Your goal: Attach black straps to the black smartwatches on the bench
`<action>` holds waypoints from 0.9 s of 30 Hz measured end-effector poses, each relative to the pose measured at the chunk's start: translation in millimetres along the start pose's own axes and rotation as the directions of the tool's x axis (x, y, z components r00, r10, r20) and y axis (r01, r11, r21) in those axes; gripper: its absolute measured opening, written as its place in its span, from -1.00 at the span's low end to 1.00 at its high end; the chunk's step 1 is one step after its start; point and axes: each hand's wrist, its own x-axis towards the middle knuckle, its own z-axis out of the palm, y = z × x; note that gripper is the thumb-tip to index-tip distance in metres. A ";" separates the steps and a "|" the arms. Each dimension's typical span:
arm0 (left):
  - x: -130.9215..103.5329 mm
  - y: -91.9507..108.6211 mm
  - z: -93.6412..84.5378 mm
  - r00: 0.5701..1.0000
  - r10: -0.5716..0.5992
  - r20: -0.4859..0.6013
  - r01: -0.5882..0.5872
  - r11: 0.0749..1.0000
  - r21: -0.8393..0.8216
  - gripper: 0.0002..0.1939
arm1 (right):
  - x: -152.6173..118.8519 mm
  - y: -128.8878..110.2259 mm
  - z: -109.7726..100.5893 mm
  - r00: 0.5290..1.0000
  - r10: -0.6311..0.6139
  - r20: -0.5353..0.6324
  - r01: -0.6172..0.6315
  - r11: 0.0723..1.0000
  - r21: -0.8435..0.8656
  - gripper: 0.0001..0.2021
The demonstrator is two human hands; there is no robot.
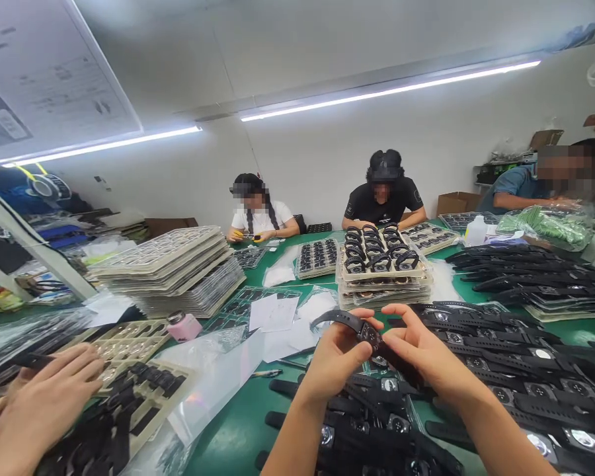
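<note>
We hold a black watch (364, 330) up over the green table (238, 430), both hands closed on it: our left hand (334, 357) pinches the case from the near side, thumb on top, while our right hand (419, 350) grips the other side, fingers curled and thumb close against the left one. One strap (334, 318) of the watch arcs free to the left; the other end is hidden between our palms, so we cannot tell how it sits. Directly beneath our wrists lies a heap of more watches (377, 423), faces up, and to the right rows of them (525, 357) spread across the table. Ahead stands a stack of trays (384, 277) loaded with watches, and to the left a taller stack of clear trays (178, 271) beside a small pink bottle (184, 325) and loose white paper slips (275, 314). At the lower left a co-worker's hand (44, 403) rests on a tray of dark parts (143, 390). Three other people sit at the far side of the table. To handle the watch well, we judge it best to keep the case steady between the thumbs, hold it clear of the heap below, and keep the fingertips off the face.
</note>
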 end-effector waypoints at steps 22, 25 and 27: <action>2.4 -5.3 -18.7 0.993 0.007 -0.114 -0.047 0.933 -0.357 -0.59 | -8.5 6.1 -16.2 0.985 -0.161 0.062 0.171 0.873 -0.456 -0.33; 2.7 -6.9 -20.5 0.994 -0.015 -0.110 -0.025 0.934 -0.357 -0.60 | -5.0 8.3 -11.1 0.985 -0.170 0.029 0.167 0.905 -0.391 -0.45; 3.7 -7.7 -21.7 0.992 -0.032 -0.121 -0.012 0.938 -0.347 -0.60 | -2.9 9.2 -8.9 0.981 -0.194 -0.001 0.181 0.917 -0.357 -0.53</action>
